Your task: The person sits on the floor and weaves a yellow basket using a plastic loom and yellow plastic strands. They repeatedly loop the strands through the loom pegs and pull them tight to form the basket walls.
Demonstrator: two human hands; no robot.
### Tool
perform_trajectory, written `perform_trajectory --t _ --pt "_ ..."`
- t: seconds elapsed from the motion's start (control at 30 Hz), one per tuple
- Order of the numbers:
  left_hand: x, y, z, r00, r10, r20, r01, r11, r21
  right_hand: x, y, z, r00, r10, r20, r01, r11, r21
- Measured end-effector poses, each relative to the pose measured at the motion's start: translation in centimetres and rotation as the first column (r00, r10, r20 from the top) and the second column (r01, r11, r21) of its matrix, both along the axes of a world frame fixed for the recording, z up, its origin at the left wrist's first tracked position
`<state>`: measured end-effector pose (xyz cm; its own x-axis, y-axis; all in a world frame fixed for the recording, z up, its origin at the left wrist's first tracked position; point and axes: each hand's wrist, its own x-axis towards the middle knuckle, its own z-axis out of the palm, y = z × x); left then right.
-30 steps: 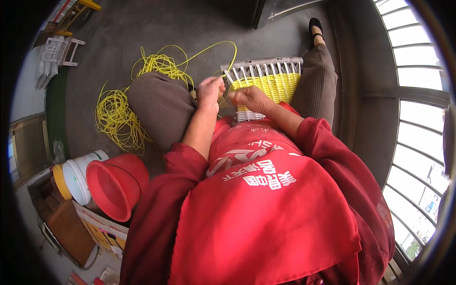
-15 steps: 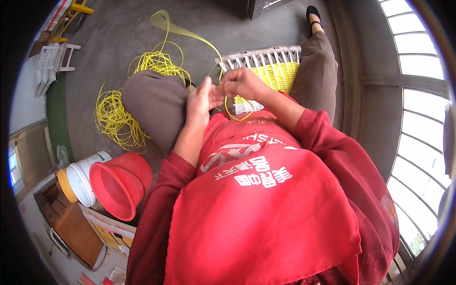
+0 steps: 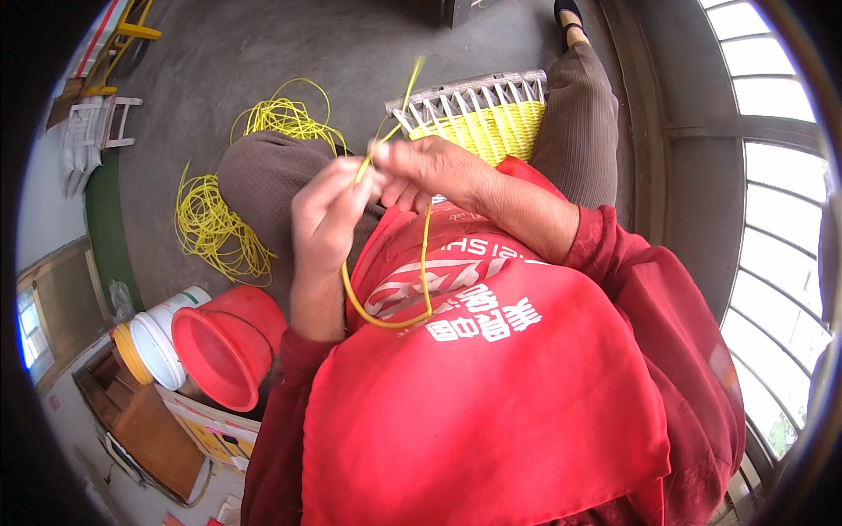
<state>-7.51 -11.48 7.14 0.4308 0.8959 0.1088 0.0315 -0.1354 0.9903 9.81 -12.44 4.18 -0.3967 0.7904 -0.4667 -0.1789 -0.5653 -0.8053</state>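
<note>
Red apron (image 3: 482, 421) this side of the woven panel (image 3: 495, 130), yellow cord (image 3: 386, 325) looping over it. Hands are right together: left hand (image 3: 329, 206) pinching the cord, right hand (image 3: 438, 171) up against it, can't tell if it's gripping. Panel's just past them, tangled coils (image 3: 215, 228) on the floor (image 3: 202, 96) left of it.

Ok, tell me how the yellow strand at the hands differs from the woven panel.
The yellow strand curves in a loose loop; the woven panel is packed in tight rows. The yellow strand is one colour where visible, while the woven panel also shows greyish white. Both share bright yellow.
</note>
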Motion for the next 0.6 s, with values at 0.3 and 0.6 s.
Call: perform_trajectory --t 0.3,0.6 --pt "-5.0 0.9 10.9 0.745 -0.667 -0.006 0.546 0.605 0.58 -1.3 1.5 -0.9 0.99 0.14 0.0 -0.139 0.984 -0.109" --pt "-21.2 8.7 17.7 0.389 0.038 0.92 -0.655 0.714 0.247 -1.8 1.4 7.7 0.989 0.039 -0.142 0.104 0.498 0.861"
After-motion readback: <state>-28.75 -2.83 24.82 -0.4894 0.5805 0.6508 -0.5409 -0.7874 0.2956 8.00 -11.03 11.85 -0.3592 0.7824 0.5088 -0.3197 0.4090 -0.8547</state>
